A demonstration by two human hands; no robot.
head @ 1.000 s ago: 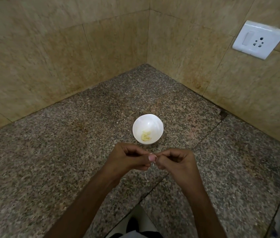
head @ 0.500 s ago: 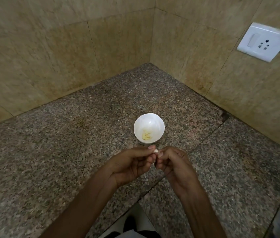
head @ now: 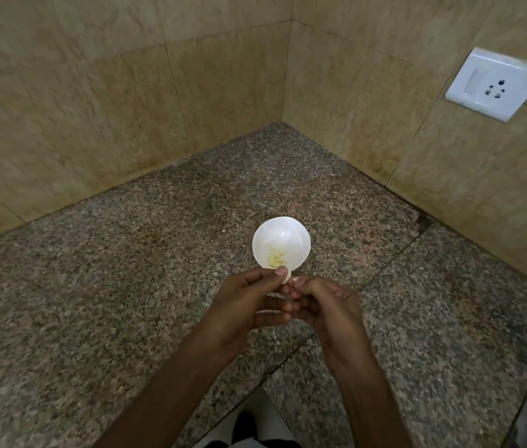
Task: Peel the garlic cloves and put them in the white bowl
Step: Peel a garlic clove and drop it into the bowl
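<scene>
Garlic clove [head: 287, 278] mostly hidden, only a pale tip shows. Left hand [head: 249, 302] pinches it between thumb and curled fingers; right hand [head: 328, 305] pinches its other side with curled fingertips. Left thumb covers near rim of white bowl [head: 288, 227]; peeled cloves [head: 276, 259] inside. Bowl sits on granite counter [head: 126, 286]; wall socket [head: 494, 84] far right.

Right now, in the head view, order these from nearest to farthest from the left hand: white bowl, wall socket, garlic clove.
1. garlic clove: pinched by the left hand.
2. white bowl: just beyond.
3. wall socket: far, right wall.
</scene>
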